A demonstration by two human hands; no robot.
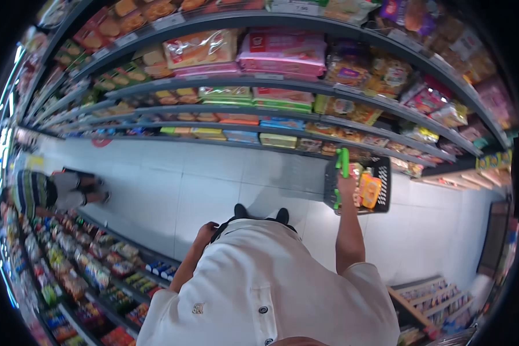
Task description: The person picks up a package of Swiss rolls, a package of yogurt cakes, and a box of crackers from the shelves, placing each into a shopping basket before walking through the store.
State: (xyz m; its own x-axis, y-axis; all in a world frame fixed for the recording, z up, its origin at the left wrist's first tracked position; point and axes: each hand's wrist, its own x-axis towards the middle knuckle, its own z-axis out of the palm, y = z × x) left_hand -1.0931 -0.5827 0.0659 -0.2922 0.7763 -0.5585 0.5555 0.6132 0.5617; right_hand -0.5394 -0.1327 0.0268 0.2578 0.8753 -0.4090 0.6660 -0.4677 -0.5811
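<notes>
Gripping the green handle of a black basket, our right hand is closed firmly, out to our right and near the shelf ahead. In the basket we see an orange-and-yellow packet, with other packets beside it too blurred to name. Our left hand hangs by our hip, fingers partly curled; we cannot tell whether it holds anything.

Ahead of us, pink packs lie stacked next to a cream-and-red pack, with green-edged packs on the tier below. Price labels line the shelf edges; the one at the top seems to begin with a 7, and the others we cannot read. Our white shirt bears a small emblem, its letters unclear. Off to our left is a person in a striped top.
</notes>
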